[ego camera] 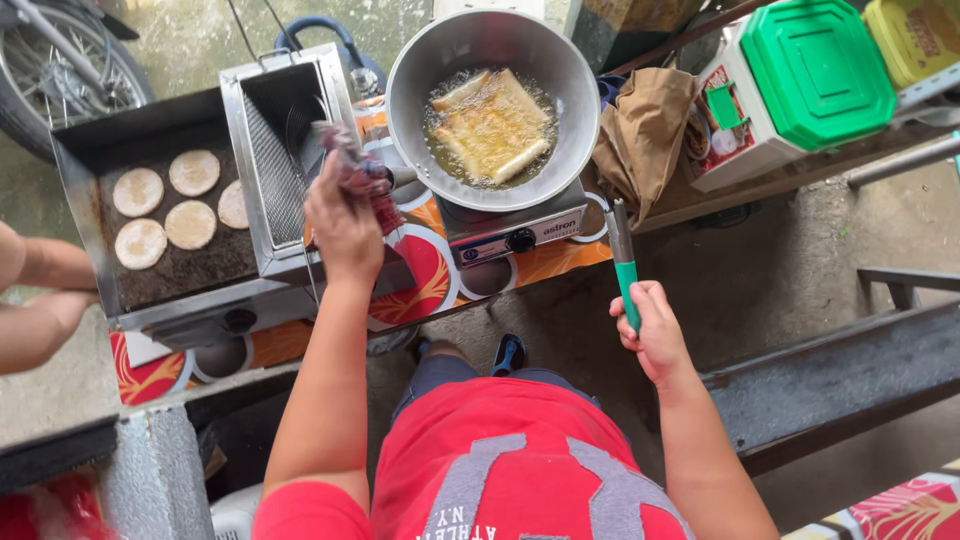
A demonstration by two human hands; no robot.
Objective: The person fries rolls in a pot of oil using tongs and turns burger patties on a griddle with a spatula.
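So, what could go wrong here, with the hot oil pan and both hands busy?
1. The left hand holds a plastic bag over the fryer box; near heat, the plastic might soften or drip.
2. The pan of oil sits on a small stove at the table edge, above the person's legs; a bump could spill oil.
3. The right hand holds the green-handled tool away from the pan, so the frying pieces may overbrown.

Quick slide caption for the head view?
Left hand holds a bag over the fryer; right hand grips tongs beside the pan.
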